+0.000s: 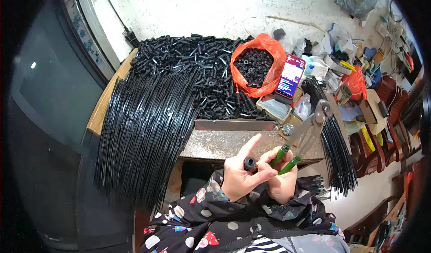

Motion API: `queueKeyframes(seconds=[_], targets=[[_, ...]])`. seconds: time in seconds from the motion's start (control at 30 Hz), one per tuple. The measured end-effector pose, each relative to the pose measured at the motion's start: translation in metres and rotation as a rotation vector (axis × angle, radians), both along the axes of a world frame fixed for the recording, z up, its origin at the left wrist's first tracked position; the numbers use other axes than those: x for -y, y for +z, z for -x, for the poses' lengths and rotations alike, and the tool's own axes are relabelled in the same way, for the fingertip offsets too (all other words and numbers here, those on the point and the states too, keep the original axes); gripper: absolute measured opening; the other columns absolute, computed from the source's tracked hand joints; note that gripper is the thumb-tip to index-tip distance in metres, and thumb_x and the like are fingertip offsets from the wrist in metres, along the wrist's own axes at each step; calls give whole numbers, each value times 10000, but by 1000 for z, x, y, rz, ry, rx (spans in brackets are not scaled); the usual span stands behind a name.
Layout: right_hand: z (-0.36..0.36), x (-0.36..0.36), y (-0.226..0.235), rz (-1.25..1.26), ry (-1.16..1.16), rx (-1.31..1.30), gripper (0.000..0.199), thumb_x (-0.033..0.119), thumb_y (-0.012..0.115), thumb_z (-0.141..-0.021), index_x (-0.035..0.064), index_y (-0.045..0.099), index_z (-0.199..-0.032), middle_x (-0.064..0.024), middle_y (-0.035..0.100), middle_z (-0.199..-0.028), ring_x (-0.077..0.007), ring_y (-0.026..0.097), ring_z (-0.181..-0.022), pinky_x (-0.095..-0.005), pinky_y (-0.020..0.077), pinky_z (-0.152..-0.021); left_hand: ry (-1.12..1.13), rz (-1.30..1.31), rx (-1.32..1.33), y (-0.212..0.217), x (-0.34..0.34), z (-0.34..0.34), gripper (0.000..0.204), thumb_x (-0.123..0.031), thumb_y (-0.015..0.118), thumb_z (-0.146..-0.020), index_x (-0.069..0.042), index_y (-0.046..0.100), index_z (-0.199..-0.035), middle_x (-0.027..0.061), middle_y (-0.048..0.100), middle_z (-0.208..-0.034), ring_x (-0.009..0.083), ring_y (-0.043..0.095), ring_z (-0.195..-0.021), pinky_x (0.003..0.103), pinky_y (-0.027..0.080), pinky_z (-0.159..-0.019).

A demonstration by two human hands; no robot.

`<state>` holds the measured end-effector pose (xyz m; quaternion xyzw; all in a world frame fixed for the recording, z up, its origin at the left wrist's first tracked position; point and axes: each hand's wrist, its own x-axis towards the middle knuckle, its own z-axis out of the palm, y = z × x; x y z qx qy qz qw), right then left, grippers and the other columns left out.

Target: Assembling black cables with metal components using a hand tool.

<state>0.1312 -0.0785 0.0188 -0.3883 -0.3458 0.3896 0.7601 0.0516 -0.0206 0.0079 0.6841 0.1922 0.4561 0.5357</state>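
My left hand (239, 176) is closed around a short black tube-like fitting (249, 163), its round open end facing up and its index finger stretched out. Close beside it on the right, my right hand (283, 183) grips a pair of pliers (313, 126) with green handles. The metal jaws point up and away to the right, over the bench. My right fingertips meet the left thumb near the fitting; whether they pinch something small there I cannot make out. Both hands are in front of the bench's near edge.
A big heap of black fittings (179, 58) covers the bench (215, 143). Long thin black rods (143, 132) hang over its left front, with another bundle (334, 154) at right. An orange plastic bag (274, 51) holds small black rings. A phone (291, 77) stands beside it. A metal bar (233, 125) edges the heap.
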Motion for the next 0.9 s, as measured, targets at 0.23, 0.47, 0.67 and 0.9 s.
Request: queueKeyframes(seconds=[0.23,0.47,0.67,0.9], targets=[[-11,1,-14,-274,-164,687,203,-7,569,-626,15,417,-758,-66,456,-698,-138,437,-624,-226,358,-555,-145,-51,9,-1,0,3,616,-161,634,-595,22,329,-1098,-9,366,-466,33,359,-446,170,328,-432],[-24,2,6,347,179,106,211,3,512,-662,28,383,-828,-16,435,-600,-91,444,-488,-192,344,-432,-236,-33,-30,8,-24,21,501,-99,585,-641,13,364,-1077,-46,397,-491,12,326,-447,151,278,-431],[-42,37,8,537,761,671,191,98,447,-745,12,464,-914,-13,480,-589,-62,463,-507,-195,388,-494,-199,136,53,10,-42,33,602,-143,710,-494,-25,436,-1018,-98,269,-469,-4,218,-420,148,166,-383],[-39,31,14,576,906,235,380,97,392,-777,50,285,-1139,-42,457,-753,-94,439,-629,-232,377,-579,-61,9,-35,14,-28,32,315,-85,648,-553,-4,533,-835,-77,361,-471,1,280,-420,154,200,-380]])
